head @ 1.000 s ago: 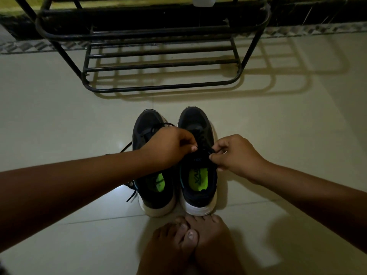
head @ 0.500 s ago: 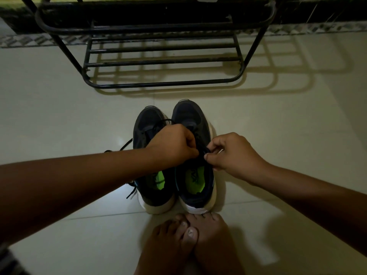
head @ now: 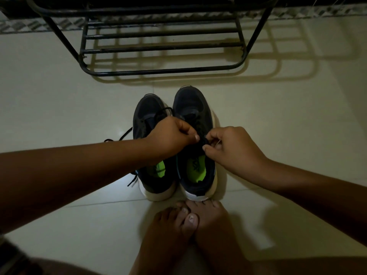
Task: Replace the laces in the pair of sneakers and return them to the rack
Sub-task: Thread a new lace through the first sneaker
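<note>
Sneakers [head: 174, 143] side by side on a pale tiled floor [head: 59, 96], near the black rack [head: 158, 56].
Left hand [head: 170, 135] and right hand [head: 234, 147] both pinch the black lace [head: 204, 140] over the right-side shoe; bare feet [head: 188, 235] touch its heel.

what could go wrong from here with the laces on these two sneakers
1. Both hands, left hand and right hand, pinch the black lace over the right sneaker in dim light, so an eyelet may be missed.
2. The left sneaker has loose lace ends trailing on the floor; the left forearm above them might snag them.
3. The bare feet touch the heels, so a tug may shift the pair.
</note>
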